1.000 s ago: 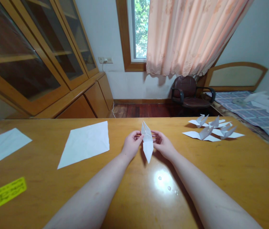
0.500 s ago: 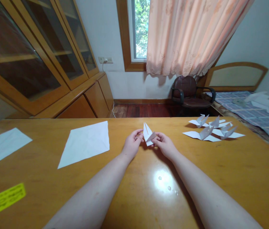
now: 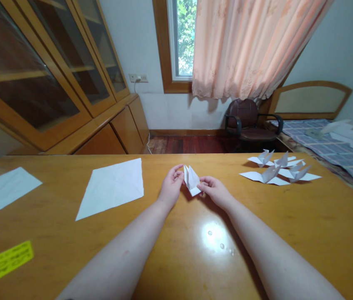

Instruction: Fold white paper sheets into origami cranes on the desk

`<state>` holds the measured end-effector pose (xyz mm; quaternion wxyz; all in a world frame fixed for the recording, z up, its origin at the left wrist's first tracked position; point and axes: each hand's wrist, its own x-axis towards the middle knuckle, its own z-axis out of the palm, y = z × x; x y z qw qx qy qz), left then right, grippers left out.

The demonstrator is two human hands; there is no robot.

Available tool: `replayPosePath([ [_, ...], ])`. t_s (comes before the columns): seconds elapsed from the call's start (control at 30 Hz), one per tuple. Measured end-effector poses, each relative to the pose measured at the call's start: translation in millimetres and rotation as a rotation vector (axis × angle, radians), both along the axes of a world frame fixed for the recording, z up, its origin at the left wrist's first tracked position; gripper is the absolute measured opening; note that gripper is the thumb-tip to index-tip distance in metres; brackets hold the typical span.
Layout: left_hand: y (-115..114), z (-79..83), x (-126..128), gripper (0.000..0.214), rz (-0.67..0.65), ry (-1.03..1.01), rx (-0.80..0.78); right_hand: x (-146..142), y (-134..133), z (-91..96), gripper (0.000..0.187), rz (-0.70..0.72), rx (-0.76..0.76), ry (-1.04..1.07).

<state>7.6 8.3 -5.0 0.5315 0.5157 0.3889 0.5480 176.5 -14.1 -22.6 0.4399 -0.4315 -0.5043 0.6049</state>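
Folded white paper [image 3: 191, 181], tilted, pointed flaps (slightly parted), between both hands [image 3: 170, 184].

bare hands [image 3: 170, 184]: two
folded white paper piece [image 3: 194, 180]: one
flat white paper sheets [image 3: 114, 189]: two
winged white paper birds [image 3: 270, 175]: at least four
yellow rectangular strip [image 3: 3, 266]: one

Stretches out as a wooden table [image 3: 182, 258] – bears two white sheets [image 3: 112, 189] at left, several folded paper birds [image 3: 271, 174] at right
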Motion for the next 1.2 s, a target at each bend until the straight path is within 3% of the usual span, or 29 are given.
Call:
replayPosePath([
  [0.23,-2.7,0.8,0.9,0.041,-0.028,-0.021,-0.010,0.4,-1.8,4.7,0.040,0.068,-0.016,0.006],
  [0.47,-3.9,-0.6,-2.3,0.047,-0.056,-0.003,-0.003,2.0,-1.8,3.1,0.034,0.090,-0.018,0.003],
  [0.67,-3.3,-2.7,-3.3,0.041,-0.046,0.062,0.006,2.4,-2.4,4.7,0.034,0.092,-0.025,-0.002],
  [1.2,-0.5,-0.9,-2.5,0.027,0.003,-0.029,0.017,1.1,-4.4,14.0,0.034,0.055,-0.043,0.066],
])
